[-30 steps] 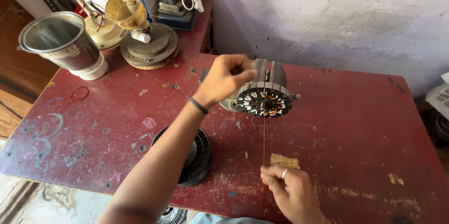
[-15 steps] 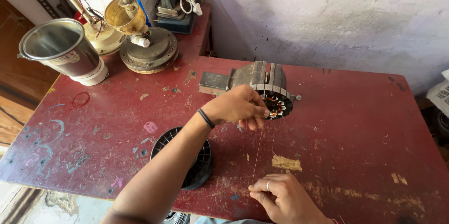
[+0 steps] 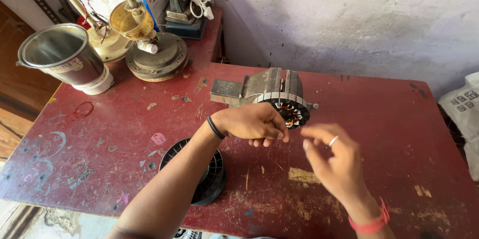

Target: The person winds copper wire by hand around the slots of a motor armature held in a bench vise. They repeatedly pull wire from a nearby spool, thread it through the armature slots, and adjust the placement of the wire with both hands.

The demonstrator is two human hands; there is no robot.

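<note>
Winding a clamped stator point(image 3: 289, 110) on the red counter point(image 3: 389, 134): left hand point(image 3: 252, 123) curls against its slots; right hand point(image 3: 334, 161), blurred, pinches loosely nearby, wire unseen. Next pass likely needs steady tension.

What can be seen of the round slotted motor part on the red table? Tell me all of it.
The motor stator is a round ring of stacked grey metal plates with slots around its inner edge and copper-coloured winding inside. It stands on edge, its open face toward the camera, clamped in a small grey metal vise on the red table. The left hand rests against its lower left edge, fingers curled. The right hand hovers just below and to the right, apart from it.
</note>
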